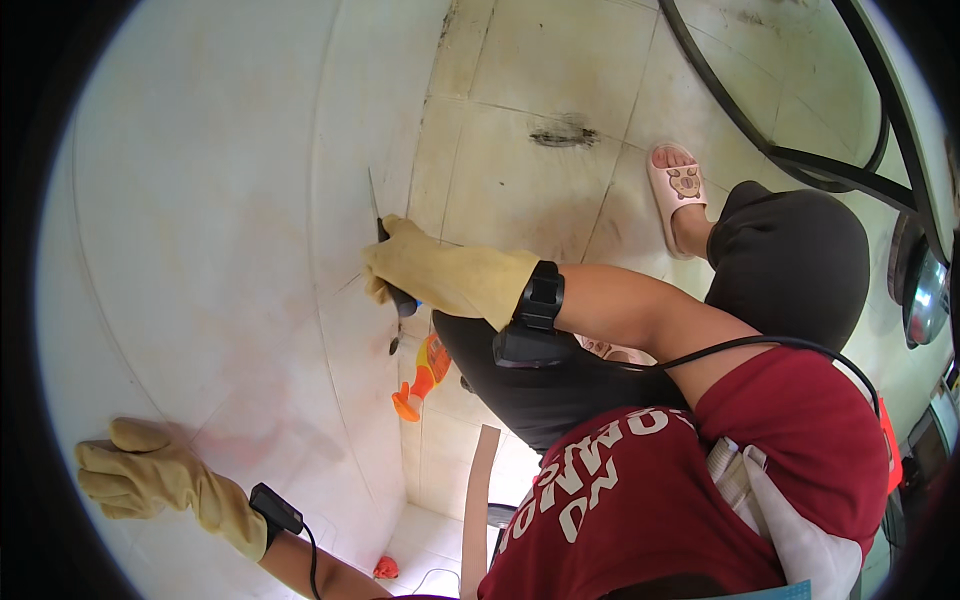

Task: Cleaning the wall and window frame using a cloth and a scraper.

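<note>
My right hand [405,262], in a yellowish rubber glove, is closed around the black handle of a thin-bladed tool [401,301], whose narrow blade points to the top of the picture. It is beside the foot of a white wall [225,225], where the wall meets the tiled floor. My left hand [127,469], in a matching glove, lies against the wall at the lower left, fingers slightly spread, with nothing visible in it. Faint reddish and grey smudges mark the wall. Near my right hand, an orange and yellow spray bottle [431,364] is by the wall's foot.
Beige floor tiles [517,180] bear a black smear [562,136]. A curved black metal frame [840,176] stands at the upper right, near a shiny metal bowl [926,300]. A crumpled red item [385,568] lies by the wall. My slippered foot [679,195] is on the tiles.
</note>
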`<state>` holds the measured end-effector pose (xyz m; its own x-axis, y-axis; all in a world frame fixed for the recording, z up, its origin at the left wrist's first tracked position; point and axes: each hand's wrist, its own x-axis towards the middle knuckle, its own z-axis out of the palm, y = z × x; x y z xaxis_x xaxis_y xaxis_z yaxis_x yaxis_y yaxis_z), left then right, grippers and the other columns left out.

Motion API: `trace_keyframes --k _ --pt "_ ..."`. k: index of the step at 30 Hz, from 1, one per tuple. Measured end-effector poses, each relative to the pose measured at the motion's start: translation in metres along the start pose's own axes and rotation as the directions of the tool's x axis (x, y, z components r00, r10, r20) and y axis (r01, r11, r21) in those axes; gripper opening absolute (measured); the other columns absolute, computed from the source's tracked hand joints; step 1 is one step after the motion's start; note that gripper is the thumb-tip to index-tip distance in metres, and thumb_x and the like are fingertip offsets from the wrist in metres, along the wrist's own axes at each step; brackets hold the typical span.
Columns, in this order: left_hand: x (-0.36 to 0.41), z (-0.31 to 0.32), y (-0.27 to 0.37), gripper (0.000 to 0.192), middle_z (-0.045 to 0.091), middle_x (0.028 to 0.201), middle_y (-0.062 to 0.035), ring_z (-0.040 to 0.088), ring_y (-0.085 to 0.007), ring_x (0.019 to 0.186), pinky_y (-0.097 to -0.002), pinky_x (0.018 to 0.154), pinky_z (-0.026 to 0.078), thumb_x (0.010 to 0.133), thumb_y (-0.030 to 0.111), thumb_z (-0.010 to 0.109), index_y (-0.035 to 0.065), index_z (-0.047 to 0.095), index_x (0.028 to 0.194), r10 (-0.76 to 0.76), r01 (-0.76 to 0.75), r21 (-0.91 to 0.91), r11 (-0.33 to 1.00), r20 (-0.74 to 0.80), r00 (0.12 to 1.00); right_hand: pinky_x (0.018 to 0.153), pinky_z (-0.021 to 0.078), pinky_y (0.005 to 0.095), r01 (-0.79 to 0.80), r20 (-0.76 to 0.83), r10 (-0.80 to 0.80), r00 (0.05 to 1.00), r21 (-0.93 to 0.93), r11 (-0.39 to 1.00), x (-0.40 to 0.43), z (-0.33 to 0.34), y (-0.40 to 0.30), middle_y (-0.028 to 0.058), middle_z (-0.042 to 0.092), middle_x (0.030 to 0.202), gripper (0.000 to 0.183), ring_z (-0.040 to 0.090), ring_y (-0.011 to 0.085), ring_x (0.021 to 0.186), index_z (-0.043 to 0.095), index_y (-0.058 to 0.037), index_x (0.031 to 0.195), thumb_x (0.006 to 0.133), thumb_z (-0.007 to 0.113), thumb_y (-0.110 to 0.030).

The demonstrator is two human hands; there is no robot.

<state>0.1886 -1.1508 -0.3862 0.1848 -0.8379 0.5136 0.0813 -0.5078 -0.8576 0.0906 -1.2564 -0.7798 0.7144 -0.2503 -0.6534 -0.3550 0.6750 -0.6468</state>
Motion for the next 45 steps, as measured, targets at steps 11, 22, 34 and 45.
trace_keyframes --k 11,22,34,45 --pt "-0.010 0.019 -0.023 0.025 0.054 0.101 -0.0036 0.057 -0.0238 0.092 -0.0408 0.084 0.044 0.099 0.030 0.049 0.0101 0.058 0.111 0.124 -0.119 0.102 0.988 -0.044 0.991 0.046 0.0483 0.0365 -0.179 0.198 0.139 0.970 0.202 0.963 -0.062 -0.020 -0.069 0.0147 0.066 0.071 0.034 0.062 0.0225 0.051 0.052 0.0069 0.117 0.088 0.064 -0.008" --pt "0.006 -0.004 0.011 0.014 0.057 0.110 -0.0074 0.055 -0.0268 0.093 -0.0422 0.079 0.046 0.095 0.019 0.056 0.0092 0.052 0.104 -0.068 0.069 -0.063 0.996 0.019 0.998 0.049 0.0508 0.0386 0.019 -0.031 -0.017 0.999 0.058 0.998 -0.017 -0.040 -0.084 0.0134 0.064 0.080 0.023 0.064 0.0211 0.060 0.050 -0.0040 0.116 0.095 0.057 -0.011" --pt "0.015 -0.011 0.010 0.040 0.057 0.126 -0.0196 0.055 -0.0387 0.109 -0.0504 0.097 0.042 0.100 0.025 0.053 -0.0008 0.055 0.131 -0.033 0.021 -0.139 0.990 -0.082 0.996 0.056 0.0537 0.0346 0.103 -0.015 -0.103 0.995 0.043 0.994 -0.003 -0.085 -0.120 0.0123 0.064 0.082 0.067 0.061 0.0202 0.058 0.026 -0.0062 0.160 0.100 0.054 -0.014" --pt "0.012 -0.040 0.000 0.060 0.051 0.142 -0.0371 0.051 -0.0540 0.129 -0.0688 0.107 0.038 0.104 0.039 0.049 -0.0071 0.051 0.142 0.027 -0.026 -0.080 0.996 0.015 1.000 0.051 0.0517 0.0380 0.292 -0.199 -0.269 0.942 0.092 0.952 0.019 -0.119 -0.213 0.0140 0.068 0.078 0.069 0.064 0.0248 0.057 0.030 -0.0130 0.161 0.097 0.054 -0.010"
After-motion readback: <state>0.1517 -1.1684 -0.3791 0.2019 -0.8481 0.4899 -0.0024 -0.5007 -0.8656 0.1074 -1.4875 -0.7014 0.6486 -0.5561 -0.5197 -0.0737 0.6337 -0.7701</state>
